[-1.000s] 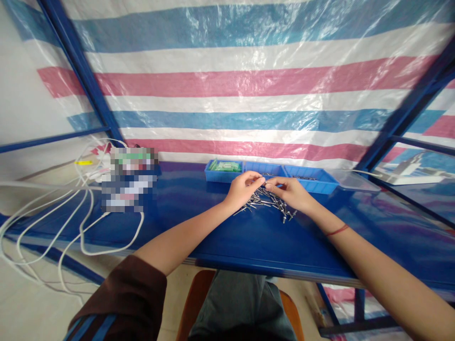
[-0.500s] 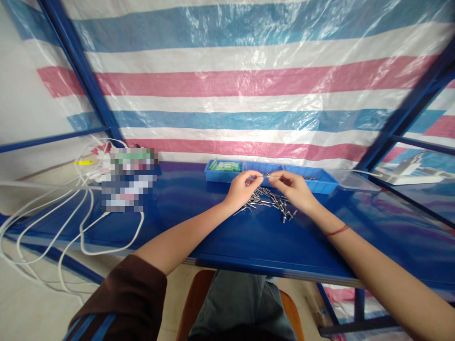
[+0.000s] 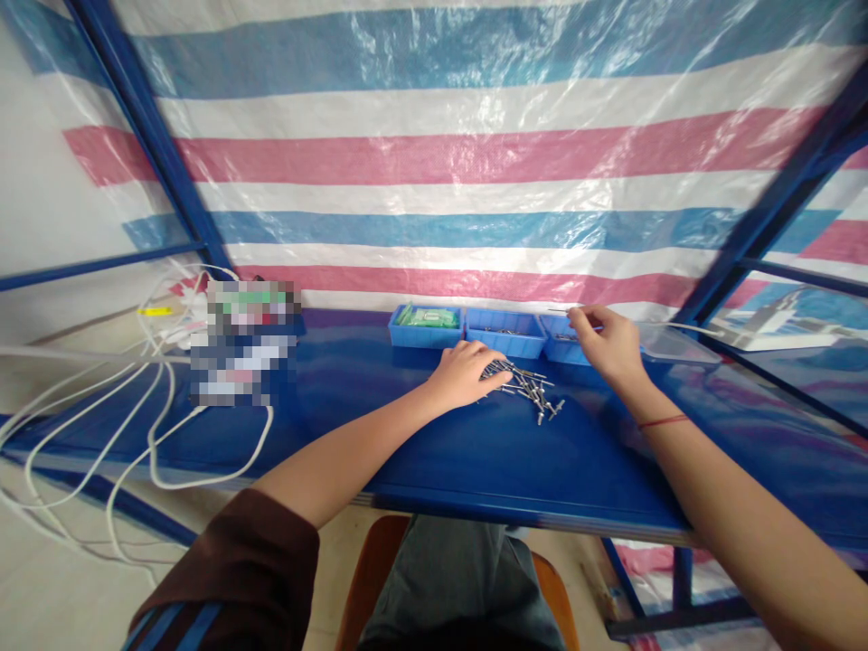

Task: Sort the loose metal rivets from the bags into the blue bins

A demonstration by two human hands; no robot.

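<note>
A pile of slim metal blind rivets [image 3: 533,389] lies on the blue table, partly covered by my left hand [image 3: 467,375]. That hand rests over the pile's left side with thumb and fingers apart; its fingertips touch the rivets. My right hand [image 3: 607,344] is raised above the right blue bin [image 3: 564,351], thumb and forefinger pinched. A thin metal rivet [image 3: 559,311] sticks out leftward from this pinch. Small metal pieces lie in the middle blue bin [image 3: 507,345] and in the right one, which my right hand partly hides.
The left blue bin [image 3: 426,337] holds green-and-clear packets [image 3: 429,317]. White cables [image 3: 157,425] loop over the table's left end beside a blurred-out patch. A clear plastic lid [image 3: 682,345] lies to the right. Blue frame posts [image 3: 146,136] and striped sheeting [image 3: 434,163] stand behind.
My hands were together over the pile with a rivet between them. The right hand has moved right with the rivet, above the right bin; the left has dropped onto the pile and opened.
</note>
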